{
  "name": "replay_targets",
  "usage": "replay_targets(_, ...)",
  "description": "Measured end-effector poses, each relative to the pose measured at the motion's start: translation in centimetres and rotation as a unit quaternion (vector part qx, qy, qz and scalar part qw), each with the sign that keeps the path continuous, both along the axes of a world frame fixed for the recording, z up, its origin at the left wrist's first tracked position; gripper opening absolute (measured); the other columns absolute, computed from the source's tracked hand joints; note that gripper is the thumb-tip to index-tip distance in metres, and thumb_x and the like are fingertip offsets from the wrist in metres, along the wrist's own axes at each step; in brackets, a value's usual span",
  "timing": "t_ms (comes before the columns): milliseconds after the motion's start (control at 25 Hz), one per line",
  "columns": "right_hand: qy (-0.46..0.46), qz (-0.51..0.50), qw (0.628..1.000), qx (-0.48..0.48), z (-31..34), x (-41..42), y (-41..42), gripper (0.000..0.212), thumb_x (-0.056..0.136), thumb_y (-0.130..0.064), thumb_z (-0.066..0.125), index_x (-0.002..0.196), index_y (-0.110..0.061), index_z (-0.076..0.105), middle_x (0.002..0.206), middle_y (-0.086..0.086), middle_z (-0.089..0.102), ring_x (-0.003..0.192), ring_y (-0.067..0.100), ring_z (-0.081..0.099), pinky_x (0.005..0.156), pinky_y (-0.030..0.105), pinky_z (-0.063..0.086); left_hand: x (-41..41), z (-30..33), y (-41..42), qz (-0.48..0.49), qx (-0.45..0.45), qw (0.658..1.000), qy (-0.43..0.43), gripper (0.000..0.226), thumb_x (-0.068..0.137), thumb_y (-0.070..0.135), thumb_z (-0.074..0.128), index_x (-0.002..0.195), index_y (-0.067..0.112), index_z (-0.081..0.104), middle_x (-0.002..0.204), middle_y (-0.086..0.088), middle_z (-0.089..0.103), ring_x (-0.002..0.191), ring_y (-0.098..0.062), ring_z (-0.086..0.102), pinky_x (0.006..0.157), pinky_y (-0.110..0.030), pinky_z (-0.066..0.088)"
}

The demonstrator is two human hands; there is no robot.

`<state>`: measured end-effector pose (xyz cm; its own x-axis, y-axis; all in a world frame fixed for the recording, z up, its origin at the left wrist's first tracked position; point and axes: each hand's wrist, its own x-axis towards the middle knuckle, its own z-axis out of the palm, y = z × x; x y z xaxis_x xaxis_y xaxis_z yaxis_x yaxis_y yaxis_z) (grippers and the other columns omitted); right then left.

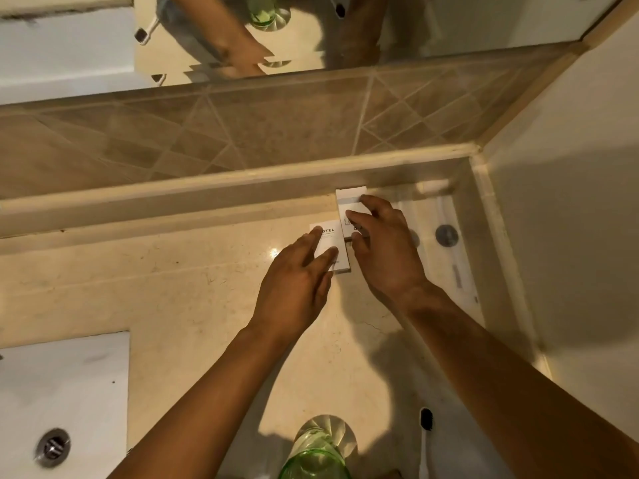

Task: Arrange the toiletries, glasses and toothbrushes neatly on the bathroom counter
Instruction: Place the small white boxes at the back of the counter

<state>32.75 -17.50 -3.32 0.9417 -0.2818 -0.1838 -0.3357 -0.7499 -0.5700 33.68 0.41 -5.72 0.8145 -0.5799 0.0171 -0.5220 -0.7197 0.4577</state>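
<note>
Two small white toiletry boxes lie side by side on the beige counter (173, 288) near the back ledge. My left hand (297, 281) rests its fingertips on the left box (328, 236), which is printed "HOTEL". My right hand (383, 250) has its fingers spread over the taller right box (349, 198). A green glass (318, 451) stands at the near edge of the counter. Beside it on the right lies a white toothbrush with dark bristles (425, 433).
A white sink (62, 392) with a metal drain (53, 447) is at the lower left. A clear tray (446, 257) with a round grey item sits in the right corner against the wall. Above the tiled backsplash (207, 133) a mirror reflects the hands.
</note>
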Motion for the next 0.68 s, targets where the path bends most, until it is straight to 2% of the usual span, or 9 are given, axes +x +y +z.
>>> replay_targets(120, -0.007, -0.002, 1.000, 0.005, -0.2, 0.0, 0.0, 0.037, 0.097, -0.013, 0.060, 0.132, -0.025, 0.062, 0.154, -0.010, 0.038, 0.138, 0.017, 0.040, 0.110, 0.035, 0.045, 1.1, -0.2, -0.4, 0.000, 0.001, 1.000, -0.017, 0.037, 0.091, 0.016, 0.068, 0.128, 0.015, 0.068, 0.150, -0.017, 0.050, 0.132, -0.037, 0.053, 0.103, -0.052, 0.049)
replay_targets(280, -0.004, -0.006, 1.000, 0.008, -0.4, -0.1, 0.0, 0.036, 0.099, -0.017, 0.058, 0.133, -0.025, 0.061, 0.156, -0.011, 0.035, 0.139, 0.015, 0.038, 0.108, 0.030, 0.041, 2.6, -0.3, -0.7, 0.004, 0.005, 1.000, -0.018, 0.037, 0.093, 0.017, 0.065, 0.129, 0.016, 0.067, 0.151, -0.017, 0.048, 0.137, -0.038, 0.048, 0.107, -0.054, 0.045)
replay_targets(680, -0.008, -0.012, 1.000, 0.015, -0.7, 0.2, 0.2, 0.035, 0.099, -0.021, 0.059, 0.133, -0.025, 0.061, 0.155, -0.011, 0.034, 0.138, 0.015, 0.039, 0.110, 0.036, 0.046, 4.8, -0.7, -1.2, 0.003, -0.004, 1.000, -0.005, 0.037, 0.097, 0.020, 0.056, 0.132, 0.017, 0.066, 0.156, -0.009, 0.044, 0.145, -0.036, 0.037, 0.110, -0.052, 0.043)
